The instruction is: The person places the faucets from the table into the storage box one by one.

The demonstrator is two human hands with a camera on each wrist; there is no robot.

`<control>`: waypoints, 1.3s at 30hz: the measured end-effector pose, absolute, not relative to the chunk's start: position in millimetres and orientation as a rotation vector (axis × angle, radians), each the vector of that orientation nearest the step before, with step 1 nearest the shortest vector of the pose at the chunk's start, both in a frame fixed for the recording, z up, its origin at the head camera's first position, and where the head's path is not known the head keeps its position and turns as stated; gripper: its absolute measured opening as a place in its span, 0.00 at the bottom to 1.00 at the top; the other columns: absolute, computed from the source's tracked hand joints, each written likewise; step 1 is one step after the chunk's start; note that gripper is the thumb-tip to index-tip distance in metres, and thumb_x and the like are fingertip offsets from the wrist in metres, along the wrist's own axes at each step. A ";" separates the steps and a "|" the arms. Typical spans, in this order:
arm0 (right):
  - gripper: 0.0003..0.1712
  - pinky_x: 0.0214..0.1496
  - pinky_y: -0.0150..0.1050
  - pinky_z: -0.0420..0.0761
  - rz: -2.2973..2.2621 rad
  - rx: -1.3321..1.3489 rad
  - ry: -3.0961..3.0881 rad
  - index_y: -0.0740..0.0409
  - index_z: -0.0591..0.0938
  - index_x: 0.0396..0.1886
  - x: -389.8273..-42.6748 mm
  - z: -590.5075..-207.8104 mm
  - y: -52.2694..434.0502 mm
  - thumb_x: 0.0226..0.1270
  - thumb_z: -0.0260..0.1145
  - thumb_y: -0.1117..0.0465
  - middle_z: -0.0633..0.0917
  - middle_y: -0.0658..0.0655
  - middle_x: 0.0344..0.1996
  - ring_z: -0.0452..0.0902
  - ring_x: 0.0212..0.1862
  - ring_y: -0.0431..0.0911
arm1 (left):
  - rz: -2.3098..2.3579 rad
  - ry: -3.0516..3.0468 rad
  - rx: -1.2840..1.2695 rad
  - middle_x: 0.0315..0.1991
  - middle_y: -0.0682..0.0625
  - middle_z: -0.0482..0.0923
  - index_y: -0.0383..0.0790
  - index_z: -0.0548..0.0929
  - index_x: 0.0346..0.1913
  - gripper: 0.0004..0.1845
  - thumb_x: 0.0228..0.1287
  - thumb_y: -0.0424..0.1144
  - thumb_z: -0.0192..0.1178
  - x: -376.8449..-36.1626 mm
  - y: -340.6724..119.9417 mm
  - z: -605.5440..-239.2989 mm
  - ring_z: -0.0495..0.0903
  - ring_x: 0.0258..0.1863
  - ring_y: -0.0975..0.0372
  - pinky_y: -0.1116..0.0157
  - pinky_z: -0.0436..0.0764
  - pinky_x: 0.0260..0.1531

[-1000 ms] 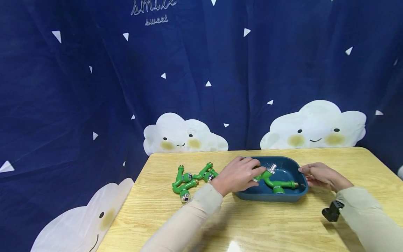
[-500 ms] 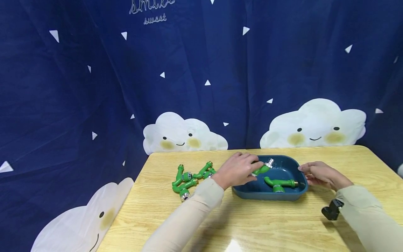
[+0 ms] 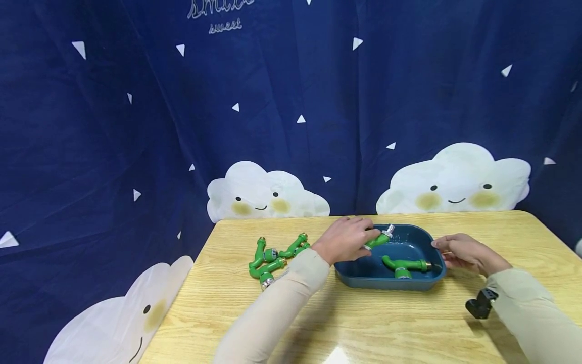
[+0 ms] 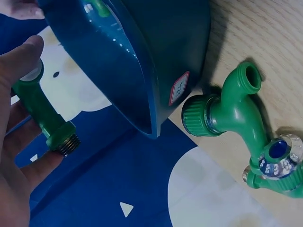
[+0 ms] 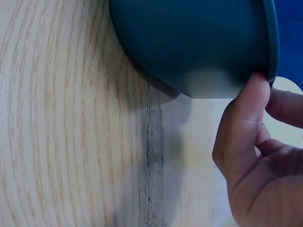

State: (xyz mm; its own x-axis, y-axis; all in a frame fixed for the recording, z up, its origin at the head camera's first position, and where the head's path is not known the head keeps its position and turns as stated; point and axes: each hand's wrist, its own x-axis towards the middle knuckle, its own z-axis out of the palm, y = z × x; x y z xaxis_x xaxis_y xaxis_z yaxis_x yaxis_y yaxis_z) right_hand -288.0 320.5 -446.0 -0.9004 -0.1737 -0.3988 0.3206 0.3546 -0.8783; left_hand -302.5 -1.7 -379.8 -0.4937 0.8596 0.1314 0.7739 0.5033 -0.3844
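Gripping a green tap fitting [image 3: 378, 239] over the left end of a dark blue tray [image 3: 386, 280], the person's left hand [image 3: 343, 240] curls thumb and fingers [image 4: 21, 61] round its green body, the threaded metal end poking out past the fingertips. In the head view the fitting slants up to the right, its silver tip above the tray's inside and clear of the floor of it. The right hand [image 3: 459, 251] rests at the tray's right end, thumb tip [image 5: 253, 90] pressed against the rim and the other fingers loosely bent behind it; it pinches the edge lightly rather than wrapping it. Inside the tray lies 1 more green fitting [image 3: 402, 265], flat on the bottom near the right side, a brass end pointing toward the right hand. Left of the tray, a cluster of green fittings [image 3: 273, 258] sits on the pale wooden table [image 3: 345, 323], near the left forearm in its beige sleeve [image 3: 273, 313]. The left wrist view shows one of these, with a clear blue-centred knob [image 4: 279, 153], lying just beside the tray's outer wall. A small black object [image 3: 477, 305] sits by the right sleeve. A dark blue curtain with smiling clouds [image 3: 454, 179] hangs behind the table.
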 end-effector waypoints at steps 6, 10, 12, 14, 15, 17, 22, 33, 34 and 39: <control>0.29 0.35 0.31 0.85 -1.553 0.122 2.211 0.81 0.61 0.67 -286.7 -444.7 320.7 0.77 0.49 0.62 0.83 0.48 0.32 0.82 0.30 0.36 | 0.412 -2.525 -1.354 0.51 0.60 0.77 0.61 0.78 0.61 0.25 0.62 0.60 0.64 -306.4 7.9 -383.1 0.76 0.49 0.68 0.68 0.80 0.46; 0.31 0.35 0.31 0.85 -1.544 0.121 2.213 0.82 0.58 0.68 -286.3 -443.8 319.9 0.78 0.48 0.61 0.82 0.49 0.32 0.82 0.30 0.36 | 0.415 -2.598 -1.341 0.50 0.61 0.76 0.61 0.78 0.62 0.26 0.62 0.60 0.65 -309.1 13.3 -384.8 0.74 0.47 0.69 0.69 0.80 0.46; 0.31 0.35 0.31 0.85 -1.543 0.118 2.213 0.83 0.58 0.68 -286.4 -444.1 319.7 0.78 0.48 0.61 0.82 0.49 0.32 0.82 0.30 0.36 | 0.412 -2.621 -1.334 0.49 0.61 0.76 0.61 0.78 0.62 0.26 0.61 0.60 0.65 -310.8 15.8 -385.0 0.74 0.46 0.69 0.70 0.79 0.44; 0.31 0.35 0.31 0.85 -1.544 0.116 2.212 0.83 0.57 0.68 -286.4 -444.4 319.8 0.78 0.48 0.62 0.82 0.49 0.33 0.82 0.30 0.36 | 0.413 -2.636 -1.327 0.48 0.61 0.77 0.61 0.79 0.61 0.26 0.61 0.60 0.65 -312.2 18.3 -384.5 0.74 0.45 0.69 0.70 0.79 0.42; 0.31 0.36 0.32 0.86 -1.545 0.114 2.212 0.82 0.58 0.68 -286.2 -444.5 319.9 0.78 0.48 0.62 0.82 0.49 0.33 0.82 0.30 0.36 | 0.412 -2.644 -1.324 0.48 0.61 0.77 0.62 0.79 0.61 0.25 0.61 0.60 0.66 -312.9 19.7 -384.3 0.74 0.45 0.69 0.70 0.79 0.42; 0.30 0.35 0.32 0.85 -1.542 0.110 2.215 0.82 0.58 0.68 -286.4 -444.8 320.7 0.78 0.48 0.61 0.82 0.49 0.33 0.82 0.30 0.36 | 0.409 -2.667 -1.315 0.47 0.61 0.77 0.62 0.80 0.60 0.25 0.60 0.60 0.66 -314.2 22.6 -383.8 0.75 0.43 0.69 0.71 0.78 0.40; 0.30 0.35 0.32 0.85 -1.531 0.119 2.223 0.82 0.58 0.68 -287.4 -445.1 321.2 0.78 0.48 0.61 0.82 0.49 0.32 0.82 0.30 0.36 | 0.381 -2.721 -1.296 0.45 0.61 0.77 0.61 0.81 0.58 0.23 0.60 0.59 0.67 -317.5 28.7 -384.5 0.75 0.41 0.70 0.71 0.79 0.39; 0.32 0.36 0.32 0.86 -1.516 0.132 2.219 0.82 0.56 0.69 -288.9 -443.2 321.1 0.79 0.48 0.61 0.83 0.50 0.34 0.82 0.32 0.37 | 0.371 -2.745 -1.318 0.43 0.61 0.76 0.61 0.83 0.56 0.22 0.60 0.59 0.66 -320.9 46.7 -383.5 0.76 0.40 0.70 0.70 0.79 0.40; 0.31 0.36 0.32 0.86 -1.518 0.133 2.215 0.82 0.56 0.69 -289.0 -443.1 320.4 0.79 0.48 0.60 0.82 0.50 0.34 0.82 0.32 0.37 | 0.367 -2.753 -1.317 0.43 0.61 0.76 0.62 0.83 0.56 0.22 0.60 0.59 0.67 -321.3 48.0 -384.0 0.76 0.40 0.70 0.70 0.79 0.40; 0.30 0.35 0.32 0.85 -1.518 0.136 2.211 0.81 0.58 0.69 -289.0 -444.6 319.0 0.79 0.47 0.60 0.82 0.50 0.32 0.81 0.31 0.37 | 0.337 -2.795 -1.317 0.43 0.62 0.76 0.62 0.83 0.55 0.21 0.60 0.60 0.67 -322.5 54.5 -386.7 0.76 0.40 0.71 0.70 0.79 0.40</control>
